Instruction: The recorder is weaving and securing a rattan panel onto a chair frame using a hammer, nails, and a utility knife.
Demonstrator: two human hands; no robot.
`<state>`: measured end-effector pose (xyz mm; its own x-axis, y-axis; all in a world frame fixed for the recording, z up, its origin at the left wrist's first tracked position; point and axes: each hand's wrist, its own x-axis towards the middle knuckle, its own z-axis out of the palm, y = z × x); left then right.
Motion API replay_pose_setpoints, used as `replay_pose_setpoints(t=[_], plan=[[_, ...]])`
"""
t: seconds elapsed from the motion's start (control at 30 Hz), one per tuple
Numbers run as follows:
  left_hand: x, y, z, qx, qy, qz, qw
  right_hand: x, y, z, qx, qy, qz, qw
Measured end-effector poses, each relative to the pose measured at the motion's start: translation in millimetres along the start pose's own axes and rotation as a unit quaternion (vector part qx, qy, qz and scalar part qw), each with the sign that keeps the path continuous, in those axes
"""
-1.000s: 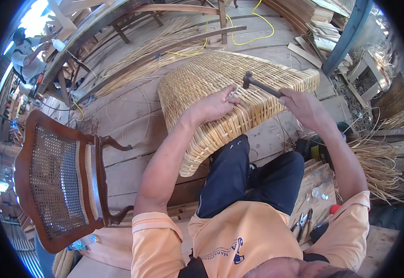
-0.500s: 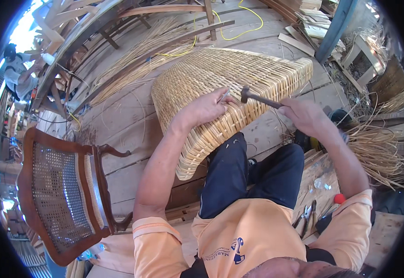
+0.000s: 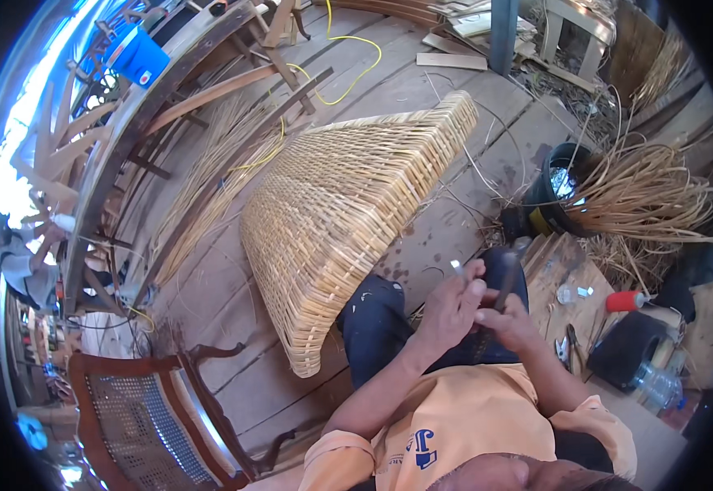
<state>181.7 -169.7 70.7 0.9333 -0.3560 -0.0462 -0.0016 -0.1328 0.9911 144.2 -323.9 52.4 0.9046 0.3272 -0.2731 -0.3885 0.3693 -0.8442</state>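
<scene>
Over my lap, my left hand [image 3: 448, 317] is closed, with the bright end of a small metal tool [image 3: 456, 266] sticking up from its fingers. Its exact kind is unclear. Close beside it, my right hand [image 3: 510, 325] is closed round a hammer [image 3: 507, 285], which is smeared by motion and points away from me. The fingers of both hands come near or touch each other. The woven wicker panel [image 3: 332, 196], pale and curved with a thick plaited edge, leans by my left knee, and neither hand touches it.
A cane-backed wooden chair [image 3: 139, 417] stands at the left. To the right are a dark bucket [image 3: 554, 184], a bundle of cane strands [image 3: 647, 192], pliers [image 3: 573, 350], a red spool [image 3: 624, 301] and a plastic bottle [image 3: 657, 385]. A yellow cord [image 3: 379, 61] crosses the floorboards; a person [image 3: 29, 266] sits far left.
Both hands have left the wicker panel's edge and come back together over my lap, still holding the hammer and the small tool. My view has turned rightward.
</scene>
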Motion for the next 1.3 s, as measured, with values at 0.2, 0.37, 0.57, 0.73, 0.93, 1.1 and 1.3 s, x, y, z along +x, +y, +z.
replay_pose_setpoints(t=[0.2,0.37,0.57,0.73,0.93,1.1,1.3], plan=[[43,14,-51,0.647,0.166,0.164,0.726,-33,-7,-121,-0.332,0.327,0.014,0.885],[72,-22,-91,0.791,0.164,0.100,0.580,-72,48,-189,-0.491,0.393,0.067,0.774],[76,-20,-107,0.794,0.099,0.159,0.578,-126,145,-214,-0.447,0.435,0.138,0.769],[90,39,-164,0.778,0.068,0.171,0.601,-143,159,-204,-0.416,0.479,0.192,0.749],[140,146,-282,0.842,0.118,0.093,0.518,-144,177,-217,-0.468,0.454,0.257,0.714],[161,164,-381,0.787,0.264,0.037,0.557,-166,229,-267,-0.447,0.448,0.233,0.738],[176,175,-417,0.782,0.266,0.038,0.563,-174,213,-254,-0.419,0.477,0.190,0.749]])
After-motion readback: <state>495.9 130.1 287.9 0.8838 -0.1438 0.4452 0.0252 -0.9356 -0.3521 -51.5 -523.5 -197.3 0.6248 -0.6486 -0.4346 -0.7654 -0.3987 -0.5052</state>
